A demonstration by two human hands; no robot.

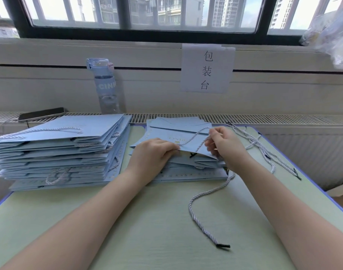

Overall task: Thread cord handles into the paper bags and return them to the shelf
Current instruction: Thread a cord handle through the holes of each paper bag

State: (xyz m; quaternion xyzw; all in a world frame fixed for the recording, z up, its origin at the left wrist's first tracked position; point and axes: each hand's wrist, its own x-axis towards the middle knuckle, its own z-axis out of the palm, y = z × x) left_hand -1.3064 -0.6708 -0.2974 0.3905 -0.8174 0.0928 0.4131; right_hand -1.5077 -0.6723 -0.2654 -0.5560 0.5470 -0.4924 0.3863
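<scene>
A flat light blue paper bag [188,142] lies on top of a low pile of the same bags in the middle of the table. My left hand [153,152] grips its near left edge with curled fingers. My right hand [224,143] pinches a white twisted cord [196,135] that loops over the bag's face. A second cord [198,215] runs out from under the pile toward me and ends in a black tip. To the left stands a taller stack of bags with cord handles [59,151].
Several loose cords [264,151] lie at the right of the pale green table [147,230]. A blue water bottle [106,86] and a dark phone [42,114] sit on the radiator ledge behind. A paper sign [206,68] hangs on the wall.
</scene>
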